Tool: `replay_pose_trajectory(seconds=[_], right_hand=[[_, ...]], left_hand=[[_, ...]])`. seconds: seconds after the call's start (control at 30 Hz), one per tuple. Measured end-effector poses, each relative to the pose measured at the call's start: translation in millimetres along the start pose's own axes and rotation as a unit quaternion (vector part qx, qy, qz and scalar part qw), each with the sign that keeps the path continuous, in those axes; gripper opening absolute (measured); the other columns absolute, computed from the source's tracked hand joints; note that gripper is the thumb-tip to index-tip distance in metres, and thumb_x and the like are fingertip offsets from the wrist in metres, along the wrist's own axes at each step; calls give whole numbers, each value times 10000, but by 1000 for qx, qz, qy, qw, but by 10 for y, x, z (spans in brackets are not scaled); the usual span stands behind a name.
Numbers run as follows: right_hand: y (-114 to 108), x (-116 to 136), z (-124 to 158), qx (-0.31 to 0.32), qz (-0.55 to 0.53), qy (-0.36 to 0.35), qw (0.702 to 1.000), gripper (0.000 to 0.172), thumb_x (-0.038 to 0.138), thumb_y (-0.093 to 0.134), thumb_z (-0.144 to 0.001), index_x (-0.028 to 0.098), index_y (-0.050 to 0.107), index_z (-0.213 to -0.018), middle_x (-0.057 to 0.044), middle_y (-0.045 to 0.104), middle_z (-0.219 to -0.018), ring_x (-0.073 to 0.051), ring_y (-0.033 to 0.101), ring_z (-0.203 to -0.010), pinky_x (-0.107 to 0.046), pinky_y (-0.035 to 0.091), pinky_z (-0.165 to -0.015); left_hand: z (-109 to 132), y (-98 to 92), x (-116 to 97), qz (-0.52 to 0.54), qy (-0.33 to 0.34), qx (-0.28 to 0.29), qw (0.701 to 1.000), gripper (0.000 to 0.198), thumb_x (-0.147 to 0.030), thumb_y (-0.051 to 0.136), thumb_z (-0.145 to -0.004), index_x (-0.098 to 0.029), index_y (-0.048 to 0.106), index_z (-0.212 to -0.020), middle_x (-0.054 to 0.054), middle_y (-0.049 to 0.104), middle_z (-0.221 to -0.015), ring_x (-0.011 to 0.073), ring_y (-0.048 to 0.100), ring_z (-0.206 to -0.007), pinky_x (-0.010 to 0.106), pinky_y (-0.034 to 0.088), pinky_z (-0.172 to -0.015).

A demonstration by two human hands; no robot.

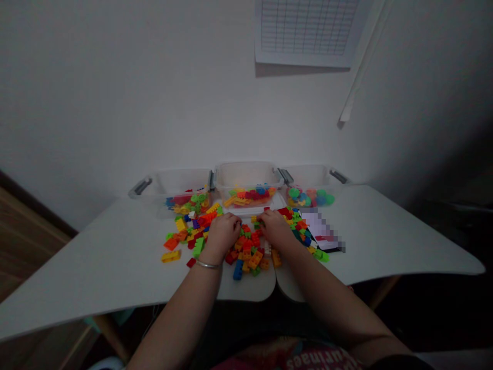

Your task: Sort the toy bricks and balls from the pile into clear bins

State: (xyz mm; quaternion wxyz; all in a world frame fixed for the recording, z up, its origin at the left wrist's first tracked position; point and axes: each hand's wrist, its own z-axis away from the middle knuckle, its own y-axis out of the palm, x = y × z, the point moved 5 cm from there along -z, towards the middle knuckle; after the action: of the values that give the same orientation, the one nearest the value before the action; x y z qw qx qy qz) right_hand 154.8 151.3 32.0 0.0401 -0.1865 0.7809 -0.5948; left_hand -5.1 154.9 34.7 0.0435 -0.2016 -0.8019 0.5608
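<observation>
A loose pile of coloured toy building bricks (252,252) lies on the white table, spread to both sides of my hands. My left hand (224,231), with a bangle at the wrist, reaches over the pile's left part. Its fingers are curled together, and whatever they hold is hidden. My right hand (274,227) is a short way to the right, fingers bent in a pinch. At its fingertips is a small yellow and green building brick (254,221). Blue, orange and red bricks lie between my forearms.
Behind the pile stand three clear plastic boxes: a left box (181,180), a middle box (246,174) and a right box (310,174), each with coloured pieces inside. A tablet-like screen (314,223) lies right of the pile. A seam splits the table's front edge (276,285).
</observation>
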Motion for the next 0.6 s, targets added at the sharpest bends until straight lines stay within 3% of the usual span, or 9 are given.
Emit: replay_pose_trajectory(seconds=[0.33, 0.6], right_hand=[[-52, 69, 11, -49, -117, -56, 990, 233, 68, 513, -891, 147, 687, -1023, -86, 664, -1081, -183, 559, -1044, -289, 424, -952], [51, -17, -10, -52, -100, -42, 993, 278, 44, 497, -877, 158, 681, -1051, -82, 655, -1058, -196, 549, -1034, -293, 428, -932]], left_hand=[[2, -31, -5, 1, -7, -4, 1000, 266, -227, 465, -892, -187, 724, -938, 76, 713, -951, 214, 648, -915, 334, 491, -857], [1, -36, -3, 6, -4, -3, 1000, 266, -223, 466, -893, -190, 725, -940, 80, 712, -947, 212, 648, -913, 334, 491, -861]])
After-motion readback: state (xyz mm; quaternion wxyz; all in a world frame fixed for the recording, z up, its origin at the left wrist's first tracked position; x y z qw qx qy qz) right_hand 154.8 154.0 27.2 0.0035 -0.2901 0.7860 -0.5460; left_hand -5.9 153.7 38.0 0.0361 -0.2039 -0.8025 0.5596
